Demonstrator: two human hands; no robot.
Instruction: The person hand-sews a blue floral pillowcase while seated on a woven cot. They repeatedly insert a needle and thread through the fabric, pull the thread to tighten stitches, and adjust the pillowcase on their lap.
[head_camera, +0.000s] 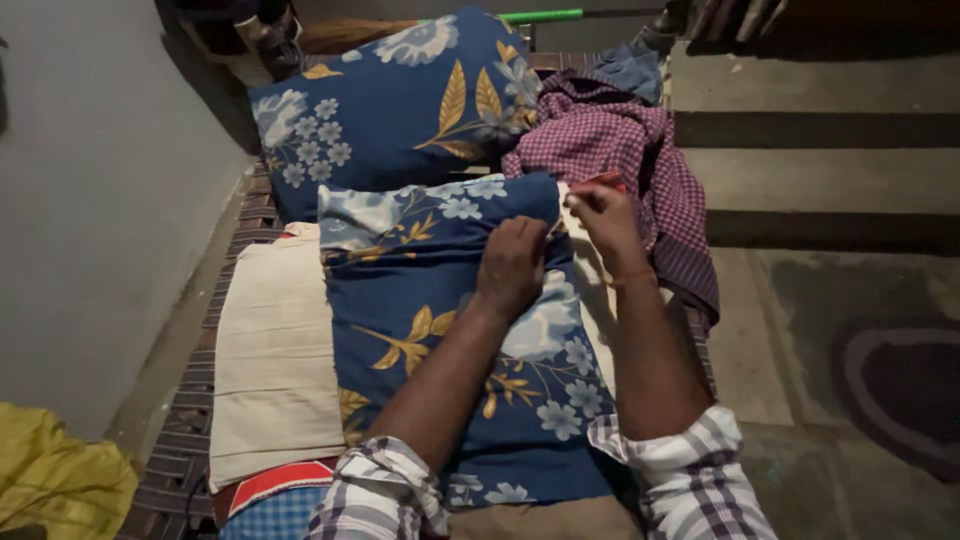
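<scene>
Head view: on a woven cot, the left hand (512, 265) pinches the blue floral cover (440, 330) and the right hand (603, 222) grips its open edge, the pillow (598, 290) mostly inside, pale corner still showing.

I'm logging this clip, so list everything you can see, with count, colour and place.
blue floral pillow in cloth cover: 1, navy, white and gold, mid-cot under both hands
second blue floral pillow: 1, same print, cot's far end
checked cloth: 1, maroon-white, heaped right of pillows
cream folded cloth: 1, left of near pillow
woven cot: 1, dark strips
yellow cloth: 1, lower left floor
dark oval mat: 1, right floor
left hand: gripping cover's edge
right hand: pinching the cover's opening
</scene>
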